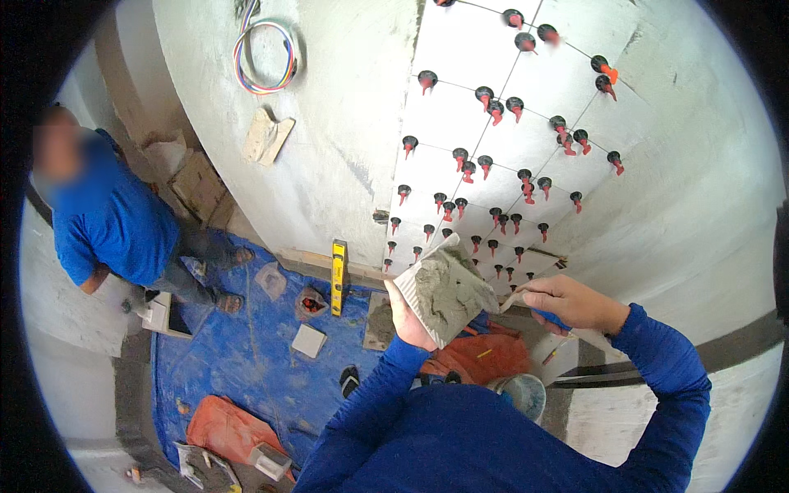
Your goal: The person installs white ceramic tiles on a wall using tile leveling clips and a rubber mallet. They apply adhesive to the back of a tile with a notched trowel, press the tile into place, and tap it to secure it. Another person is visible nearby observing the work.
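My left hand [408, 320] grips a square tile [430, 312] by its left side, held flat with ridged and lumpy grey mortar [450, 283] spread over it. My right hand [575, 304] is shut on a trowel with a blue handle [551, 319], whose blade reaches toward the tile's right edge and is partly hidden. Beyond both hands, rows of white wall tiles [448, 115] carry many black-and-red levelling clips [526, 41].
A person in a blue shirt [115, 205] stands at left. A yellow level [338, 278] leans upright. A blue tarp [230, 353] bears orange sacks [234, 427], a loose tile [308, 340] and mortar trays [205, 464]. A bucket [530, 398] sits at lower right. Coiled cables [265, 57] hang on the wall.
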Demonstrator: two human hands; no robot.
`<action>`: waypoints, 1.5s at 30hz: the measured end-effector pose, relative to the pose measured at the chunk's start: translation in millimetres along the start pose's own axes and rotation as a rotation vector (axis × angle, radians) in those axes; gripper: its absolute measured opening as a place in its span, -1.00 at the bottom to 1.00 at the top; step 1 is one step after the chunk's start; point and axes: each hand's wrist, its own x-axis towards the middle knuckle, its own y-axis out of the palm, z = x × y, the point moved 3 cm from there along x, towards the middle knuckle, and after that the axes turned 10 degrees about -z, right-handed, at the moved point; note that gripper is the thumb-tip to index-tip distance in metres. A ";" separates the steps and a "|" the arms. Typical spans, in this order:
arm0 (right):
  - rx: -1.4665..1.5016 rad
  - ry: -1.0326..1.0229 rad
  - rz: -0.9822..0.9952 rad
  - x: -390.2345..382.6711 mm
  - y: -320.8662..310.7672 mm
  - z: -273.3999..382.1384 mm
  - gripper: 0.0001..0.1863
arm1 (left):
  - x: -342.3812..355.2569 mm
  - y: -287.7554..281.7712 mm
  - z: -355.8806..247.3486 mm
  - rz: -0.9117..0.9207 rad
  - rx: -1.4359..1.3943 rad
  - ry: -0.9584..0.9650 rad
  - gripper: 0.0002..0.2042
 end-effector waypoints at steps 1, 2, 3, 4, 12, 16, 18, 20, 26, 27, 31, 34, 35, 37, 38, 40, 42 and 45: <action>-0.007 -0.004 0.018 3.2 0.4 0.8 -0.59 | 0.5 -1.8 0.5 -0.009 -0.011 -0.013 0.01; -0.028 0.030 0.035 6.0 0.3 0.2 -0.58 | 0.9 -3.0 1.1 0.004 -0.032 -0.026 0.02; -0.037 -0.020 0.052 9.1 0.2 2.1 -0.58 | 1.0 -5.5 1.8 -0.031 -0.032 -0.026 0.02; -0.057 -0.032 0.066 11.6 -0.7 2.7 -0.58 | 1.3 -7.1 2.4 -0.042 -0.039 -0.029 0.03; -0.312 -0.318 0.048 28.1 3.6 12.1 -0.58 | 6.6 -10.9 -0.5 -0.060 -0.040 -0.034 0.03; -0.673 -0.688 -0.152 25.5 13.8 28.9 -0.60 | 5.3 -4.3 -0.1 -0.072 -0.017 -0.008 0.02; -0.848 -0.669 -0.216 15.2 17.5 36.1 -0.60 | 5.4 -0.9 -1.4 -0.085 -0.018 -0.001 0.02; -1.000 -0.626 -0.252 -0.5 21.5 44.1 -0.59 | 6.3 1.9 -4.6 -0.074 -0.027 0.006 0.02; -1.205 -0.593 -0.272 -31.7 30.8 65.4 -0.57 | 18.1 9.9 -9.5 -0.066 0.011 0.091 0.02; -1.218 -0.592 -0.288 -36.2 31.0 66.9 -0.56 | 19.1 11.6 -10.4 -0.065 0.015 0.094 0.02; -1.258 -0.602 -0.362 -55.0 28.7 66.8 -0.55 | 21.2 20.5 -13.8 -0.045 0.027 0.105 0.02; -1.214 -0.518 -0.366 -63.9 30.8 58.0 -0.55 | 22.1 25.8 -12.7 -0.049 0.033 0.132 0.01; -1.189 -0.474 -0.358 -66.0 32.3 53.6 -0.55 | 22.4 27.3 -12.0 -0.043 0.037 0.147 0.01; -1.162 -0.448 -0.392 -70.3 35.8 45.6 -0.53 | 23.7 29.0 -11.7 -0.061 0.032 0.181 -0.02; -1.159 -0.439 -0.412 -72.6 36.4 41.4 -0.51 | 24.3 29.8 -12.2 -0.062 0.030 0.200 -0.03; -1.199 -0.508 -0.493 -79.2 34.3 35.9 -0.52 | 24.0 31.7 -14.0 -0.040 0.047 0.208 -0.04; -1.240 -0.550 -0.574 -83.7 28.2 31.2 -0.52 | 21.8 33.8 -15.8 -0.009 0.063 0.183 -0.05; -1.270 -0.593 -0.662 -86.6 16.3 28.4 -0.50 | 14.7 35.8 -16.8 -0.017 0.112 0.159 -0.06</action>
